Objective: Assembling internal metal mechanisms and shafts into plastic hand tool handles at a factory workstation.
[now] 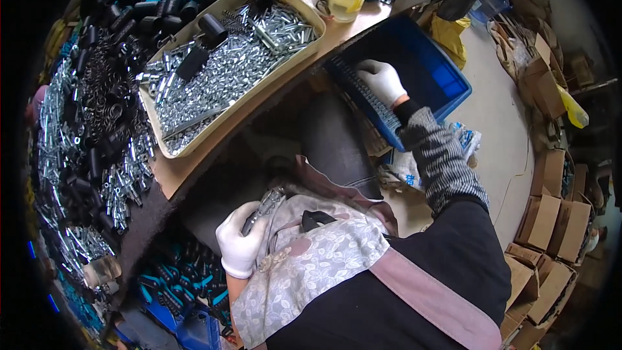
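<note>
1. My left hand, in a white glove, rests at my lap with the fingers curled round a small bundle of metal pins; the bundle pokes up past my thumb, over the floral apron.
2. My right hand, also gloved, reaches into the blue crate beside my knee, fingers pressed down flat on a row of metal pieces ranged along the crate's near wall.
3. I judge the pins to be stiff, smooth and heavy for their size; loose ones would slip through cotton gloves, so a grip round the middle of the bundle seems safest.
4. The beige tray on the tabletop holds a heap of similar bright pins with a few black sleeves lying on top.
5. Hard to make out: whether my right fingers pinch anything, since the palm faces down; the crate's far end is dark, and the lower bin of teal-handled parts is half in shadow.
</note>
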The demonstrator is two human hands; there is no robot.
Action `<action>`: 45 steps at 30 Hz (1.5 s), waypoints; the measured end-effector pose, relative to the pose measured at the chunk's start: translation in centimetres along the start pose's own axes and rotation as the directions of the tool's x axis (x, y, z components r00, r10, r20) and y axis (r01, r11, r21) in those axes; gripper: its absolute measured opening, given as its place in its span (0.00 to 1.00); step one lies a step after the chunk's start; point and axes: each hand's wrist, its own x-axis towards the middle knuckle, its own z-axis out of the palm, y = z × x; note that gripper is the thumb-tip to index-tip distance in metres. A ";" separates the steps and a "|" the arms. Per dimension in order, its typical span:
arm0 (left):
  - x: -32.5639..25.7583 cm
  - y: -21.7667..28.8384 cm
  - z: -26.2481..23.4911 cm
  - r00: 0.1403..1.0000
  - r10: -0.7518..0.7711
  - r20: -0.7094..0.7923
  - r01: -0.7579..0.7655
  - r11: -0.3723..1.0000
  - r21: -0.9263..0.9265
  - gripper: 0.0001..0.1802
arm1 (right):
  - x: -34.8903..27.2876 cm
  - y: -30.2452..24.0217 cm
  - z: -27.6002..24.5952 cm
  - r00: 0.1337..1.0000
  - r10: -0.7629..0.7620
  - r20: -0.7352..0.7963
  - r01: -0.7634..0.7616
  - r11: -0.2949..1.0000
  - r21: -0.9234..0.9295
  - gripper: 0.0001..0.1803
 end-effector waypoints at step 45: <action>-0.4 -0.7 -1.2 0.909 -0.263 -0.324 0.108 0.897 -0.428 0.28 | -13.7 -19.8 12.3 0.677 -0.164 0.717 -0.681 0.227 0.696 0.17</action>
